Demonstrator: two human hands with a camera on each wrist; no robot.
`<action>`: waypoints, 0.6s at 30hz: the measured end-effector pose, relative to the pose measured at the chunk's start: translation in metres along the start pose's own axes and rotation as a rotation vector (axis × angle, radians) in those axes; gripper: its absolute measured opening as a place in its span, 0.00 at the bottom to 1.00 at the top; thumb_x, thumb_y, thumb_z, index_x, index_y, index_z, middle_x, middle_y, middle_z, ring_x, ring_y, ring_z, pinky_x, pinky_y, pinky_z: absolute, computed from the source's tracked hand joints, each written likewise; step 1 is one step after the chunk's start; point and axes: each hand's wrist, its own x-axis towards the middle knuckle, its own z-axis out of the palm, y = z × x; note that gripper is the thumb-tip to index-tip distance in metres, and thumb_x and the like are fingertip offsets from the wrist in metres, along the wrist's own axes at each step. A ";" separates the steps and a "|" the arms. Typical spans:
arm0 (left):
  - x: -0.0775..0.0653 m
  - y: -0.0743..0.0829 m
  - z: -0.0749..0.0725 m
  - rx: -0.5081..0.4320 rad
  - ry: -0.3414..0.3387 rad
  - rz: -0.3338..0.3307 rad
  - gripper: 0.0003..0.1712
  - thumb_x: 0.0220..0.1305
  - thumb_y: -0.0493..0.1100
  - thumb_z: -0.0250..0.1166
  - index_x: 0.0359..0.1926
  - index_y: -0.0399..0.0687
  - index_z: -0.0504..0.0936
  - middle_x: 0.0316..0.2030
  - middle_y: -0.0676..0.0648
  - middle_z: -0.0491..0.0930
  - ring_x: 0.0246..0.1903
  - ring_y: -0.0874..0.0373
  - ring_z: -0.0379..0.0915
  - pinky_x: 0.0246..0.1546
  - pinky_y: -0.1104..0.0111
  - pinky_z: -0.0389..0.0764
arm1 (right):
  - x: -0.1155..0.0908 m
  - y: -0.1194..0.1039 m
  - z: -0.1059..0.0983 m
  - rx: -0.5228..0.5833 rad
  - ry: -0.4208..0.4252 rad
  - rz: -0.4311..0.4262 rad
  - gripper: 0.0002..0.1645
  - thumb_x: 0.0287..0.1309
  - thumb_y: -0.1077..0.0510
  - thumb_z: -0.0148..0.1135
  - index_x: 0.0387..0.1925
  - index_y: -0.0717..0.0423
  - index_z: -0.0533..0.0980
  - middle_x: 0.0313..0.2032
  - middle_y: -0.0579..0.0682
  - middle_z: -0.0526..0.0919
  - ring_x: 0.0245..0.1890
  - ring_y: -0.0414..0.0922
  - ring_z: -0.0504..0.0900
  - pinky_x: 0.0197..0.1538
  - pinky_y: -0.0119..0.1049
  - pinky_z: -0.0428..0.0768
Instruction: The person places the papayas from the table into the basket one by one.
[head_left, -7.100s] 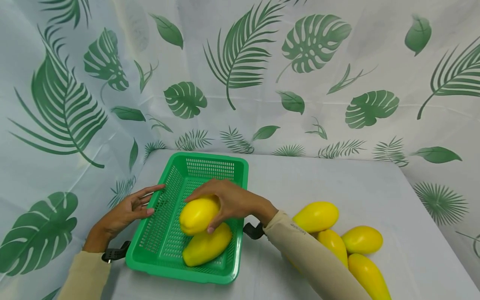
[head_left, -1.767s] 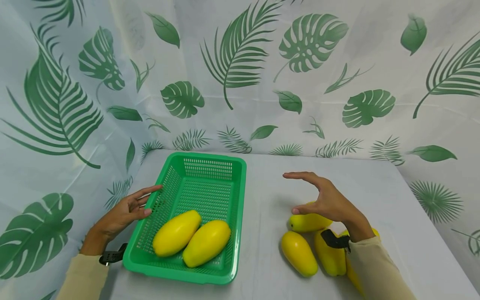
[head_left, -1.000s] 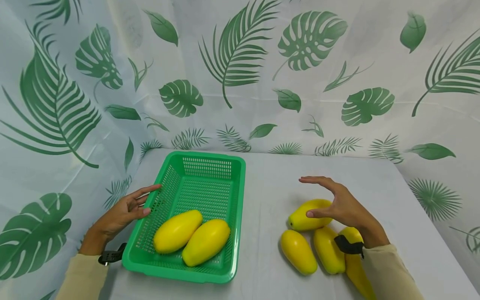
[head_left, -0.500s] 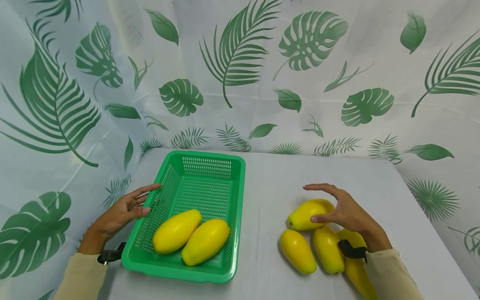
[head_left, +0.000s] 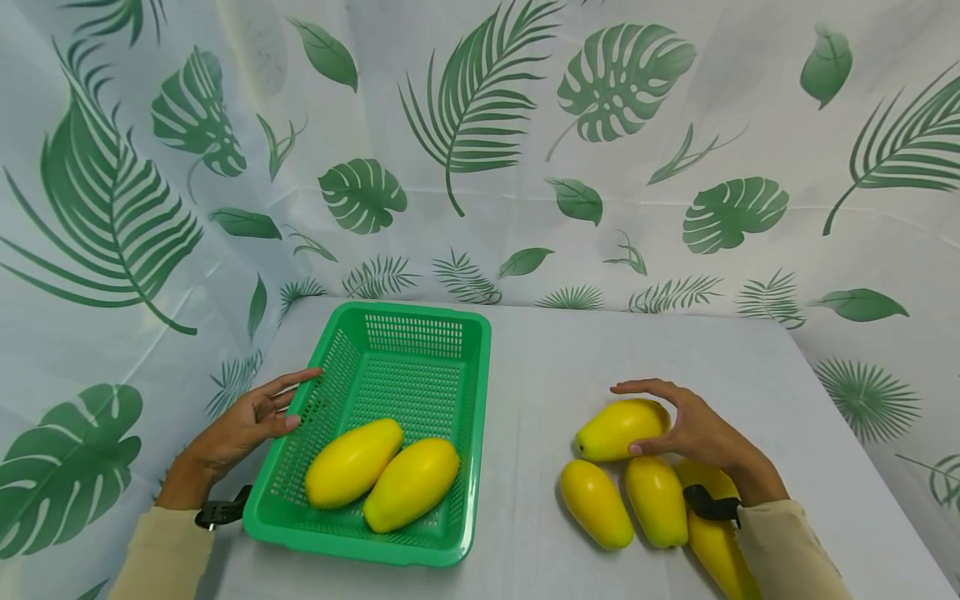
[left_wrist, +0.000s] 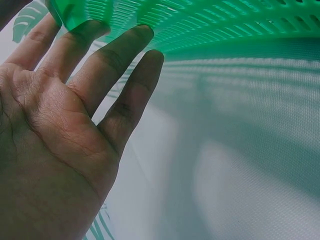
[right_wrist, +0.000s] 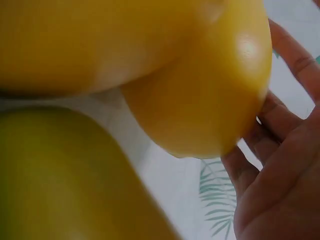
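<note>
My right hand (head_left: 693, 429) arches over the far papaya (head_left: 618, 429), a smooth yellow fruit lying on the table. Its thumb lies at the near side, and the index finger reaches over the far side with a small gap showing. In the right wrist view, the fingers (right_wrist: 295, 60) run along the papaya's (right_wrist: 210, 100) end. At the left, my left hand (head_left: 243, 425) touches the green basket's (head_left: 480, 417) long side with nearly straight, spread fingers. Inside the basket lie two papayas, one on the left (head_left: 352, 464) and one on the right (head_left: 412, 483).
Close in front of the right hand rest more papayas: one to the left (head_left: 596, 504), one in the middle (head_left: 656, 502) and others partly hidden under the right wrist (head_left: 716, 546). The white table (head_left: 525, 358) meets a leaf-print cloth (head_left: 517, 208) behind and at the left.
A second papaya has come into the basket since the oldest frame, and the right hand has let it go. That hand has since moved right and lowered around the far papaya. The left hand keeps its place.
</note>
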 end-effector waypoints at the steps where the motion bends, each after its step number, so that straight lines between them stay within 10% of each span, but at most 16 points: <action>1: 0.000 0.000 0.000 0.002 0.000 -0.001 0.38 0.79 0.34 0.55 0.85 0.52 0.57 0.85 0.44 0.53 0.79 0.16 0.32 0.66 0.16 0.48 | 0.000 0.002 0.001 -0.005 -0.006 -0.002 0.45 0.49 0.54 0.86 0.70 0.45 0.77 0.70 0.51 0.79 0.66 0.21 0.64 0.70 0.82 0.55; 10: 0.000 0.000 0.000 0.012 0.010 0.001 0.38 0.79 0.34 0.56 0.85 0.52 0.58 0.85 0.43 0.53 0.79 0.17 0.33 0.67 0.19 0.54 | 0.004 0.017 0.005 -0.028 -0.073 0.030 0.46 0.51 0.50 0.85 0.71 0.39 0.75 0.69 0.47 0.80 0.59 0.35 0.78 0.63 0.26 0.76; 18: 0.001 -0.003 -0.001 0.000 0.011 -0.012 0.38 0.79 0.34 0.56 0.85 0.53 0.57 0.85 0.44 0.53 0.80 0.19 0.34 0.67 0.18 0.53 | 0.006 0.018 0.008 -0.009 -0.068 0.022 0.43 0.53 0.51 0.85 0.70 0.41 0.76 0.66 0.48 0.81 0.55 0.39 0.80 0.60 0.27 0.78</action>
